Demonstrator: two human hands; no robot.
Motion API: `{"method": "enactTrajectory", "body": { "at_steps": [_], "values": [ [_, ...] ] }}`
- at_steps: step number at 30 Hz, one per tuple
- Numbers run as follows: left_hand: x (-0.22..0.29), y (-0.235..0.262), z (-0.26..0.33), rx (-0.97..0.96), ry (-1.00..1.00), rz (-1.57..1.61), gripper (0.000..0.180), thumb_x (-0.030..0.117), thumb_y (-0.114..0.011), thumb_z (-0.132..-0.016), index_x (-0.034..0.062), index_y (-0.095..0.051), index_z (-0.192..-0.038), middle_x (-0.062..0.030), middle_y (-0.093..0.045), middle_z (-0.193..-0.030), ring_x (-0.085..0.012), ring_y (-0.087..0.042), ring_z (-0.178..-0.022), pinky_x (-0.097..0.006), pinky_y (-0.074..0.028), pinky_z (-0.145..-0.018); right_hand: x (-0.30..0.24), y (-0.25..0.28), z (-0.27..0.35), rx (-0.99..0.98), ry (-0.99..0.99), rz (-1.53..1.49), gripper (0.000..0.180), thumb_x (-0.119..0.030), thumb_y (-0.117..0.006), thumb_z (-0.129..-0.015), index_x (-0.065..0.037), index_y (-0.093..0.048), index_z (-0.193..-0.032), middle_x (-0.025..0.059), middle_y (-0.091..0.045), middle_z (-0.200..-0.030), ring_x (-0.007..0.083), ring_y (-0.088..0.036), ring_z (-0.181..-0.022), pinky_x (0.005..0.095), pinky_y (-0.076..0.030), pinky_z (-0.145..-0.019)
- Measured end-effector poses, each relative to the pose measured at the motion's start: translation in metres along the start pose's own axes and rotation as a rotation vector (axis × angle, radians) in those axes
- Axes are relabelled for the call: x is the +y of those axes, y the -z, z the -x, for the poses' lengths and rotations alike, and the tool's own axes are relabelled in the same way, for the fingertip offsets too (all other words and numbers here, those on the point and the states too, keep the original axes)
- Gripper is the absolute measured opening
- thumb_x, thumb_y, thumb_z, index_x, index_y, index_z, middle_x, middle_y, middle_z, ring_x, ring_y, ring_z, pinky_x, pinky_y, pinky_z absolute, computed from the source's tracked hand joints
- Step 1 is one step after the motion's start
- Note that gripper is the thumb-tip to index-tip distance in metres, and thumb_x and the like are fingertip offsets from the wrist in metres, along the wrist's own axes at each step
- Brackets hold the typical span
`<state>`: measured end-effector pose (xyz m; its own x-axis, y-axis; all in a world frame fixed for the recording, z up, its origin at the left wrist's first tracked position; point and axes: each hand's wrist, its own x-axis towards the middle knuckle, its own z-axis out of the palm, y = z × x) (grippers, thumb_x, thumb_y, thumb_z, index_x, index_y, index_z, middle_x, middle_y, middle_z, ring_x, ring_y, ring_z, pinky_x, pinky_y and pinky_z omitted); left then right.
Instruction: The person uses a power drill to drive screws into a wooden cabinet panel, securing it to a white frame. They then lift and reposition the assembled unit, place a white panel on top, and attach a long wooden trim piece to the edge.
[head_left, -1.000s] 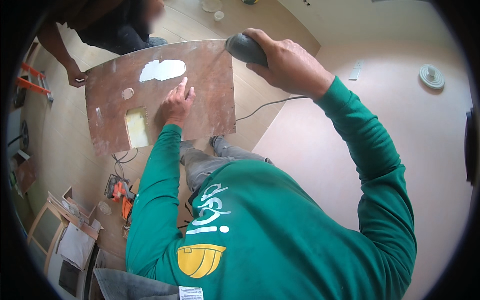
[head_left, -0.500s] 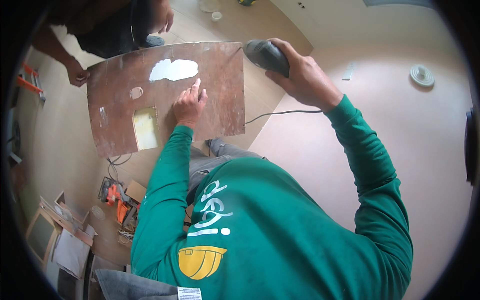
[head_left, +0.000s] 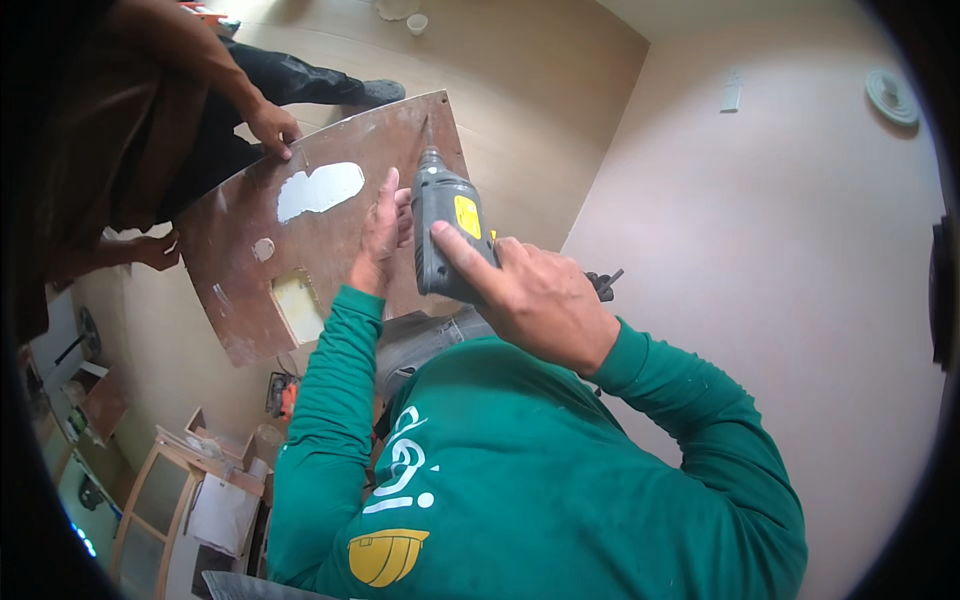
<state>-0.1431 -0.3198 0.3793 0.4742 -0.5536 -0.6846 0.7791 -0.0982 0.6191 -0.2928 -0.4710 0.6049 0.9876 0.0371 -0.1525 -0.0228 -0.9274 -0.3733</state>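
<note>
My right hand (head_left: 545, 300) grips a dark grey corded power drill (head_left: 445, 235) with a yellow label. Its long thin bit points away from me, over the far right part of a brown wooden board (head_left: 230, 225). Whether the tip touches the board I cannot tell. Just left of the drill, my left hand (head_left: 378, 235) is held over the board on its side, thumb up and fingers partly bent, holding nothing visible. On the board are a white filler patch (head_left: 318, 192), a small round spot (head_left: 263, 249) and a rectangular cut-out (head_left: 297, 305).
Another person's hand (head_left: 275, 128) rests on the board's far edge, and their other hand (head_left: 157, 250) is at its left edge. An orange power tool (head_left: 287, 395) and wooden frames (head_left: 160, 500) lie lower left. A pale wall (head_left: 720, 250) rises on the right.
My right hand has brought the drill left and nearer, its bit now over the board. My left hand has turned from pointing to thumb-up. The board is tilted; the other person's hand holds its far edge.
</note>
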Motion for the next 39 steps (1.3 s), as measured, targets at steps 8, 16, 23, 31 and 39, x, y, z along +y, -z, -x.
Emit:
{"method": "enactTrajectory", "body": {
  "at_steps": [8, 16, 23, 31, 39],
  "values": [
    [0.053, -0.119, 0.039, -0.154, 0.248, 0.521, 0.068, 0.069, -0.051, -0.097, 0.0034, -0.066, -0.104, -0.0101, -0.07, -0.086, -0.0205, -0.07, -0.074, -0.034, -0.061, -0.07, 0.043, 0.021, 0.013, 0.013, 0.035, -0.036, 0.074, -0.013, -0.071, -0.084, -0.02, -0.05, -0.156, 0.009, -0.053, -0.078, 0.0227, -0.06, -0.063, 0.0376, -0.049, -0.054],
    [0.037, -0.137, 0.015, -0.227, 0.27, 0.559, 0.065, 0.07, -0.048, -0.096, 0.008, -0.065, -0.104, -0.0094, -0.068, -0.092, -0.022, -0.067, -0.083, -0.037, -0.058, -0.078, 0.078, 0.027, 0.02, -0.029, 0.011, -0.116, 0.072, -0.014, -0.066, -0.087, -0.019, -0.049, -0.156, 0.0106, -0.052, -0.079, 0.0226, -0.059, -0.064, 0.0369, -0.05, -0.056],
    [0.043, -0.136, 0.02, -0.214, 0.258, 0.543, 0.068, 0.07, -0.046, -0.097, 0.0058, -0.065, -0.103, -0.0108, -0.069, -0.091, -0.0234, -0.067, -0.082, -0.038, -0.058, -0.078, 0.074, 0.036, 0.017, -0.074, -0.032, -0.165, 0.077, -0.014, -0.081, -0.077, -0.018, -0.057, -0.15, 0.016, -0.062, -0.091, 0.0269, -0.063, -0.071, 0.0396, -0.054, -0.062],
    [0.072, -0.14, 0.028, -0.187, 0.184, 0.535, 0.064, 0.065, -0.041, -0.101, 0.006, -0.066, -0.1, -0.0106, -0.071, -0.092, -0.0229, -0.068, -0.084, -0.036, -0.057, -0.081, 0.077, 0.044, -0.002, -0.009, -0.026, -0.258, 0.079, -0.009, -0.076, -0.08, -0.015, -0.05, -0.155, 0.0088, -0.052, -0.077, 0.0251, -0.06, -0.065, 0.0391, -0.052, -0.058],
    [0.072, -0.148, -0.008, -0.219, 0.018, 0.579, 0.052, 0.063, -0.043, -0.101, 0.0164, -0.065, -0.089, 0.0011, -0.065, -0.076, -0.0104, -0.057, -0.062, -0.026, -0.042, -0.055, 0.082, 0.075, -0.036, 0.058, -0.156, -0.494, 0.081, -0.001, -0.078, -0.082, -0.011, -0.044, -0.155, 0.025, -0.069, -0.123, 0.043, -0.072, -0.102, 0.0459, -0.059, -0.082]
  ]
}}
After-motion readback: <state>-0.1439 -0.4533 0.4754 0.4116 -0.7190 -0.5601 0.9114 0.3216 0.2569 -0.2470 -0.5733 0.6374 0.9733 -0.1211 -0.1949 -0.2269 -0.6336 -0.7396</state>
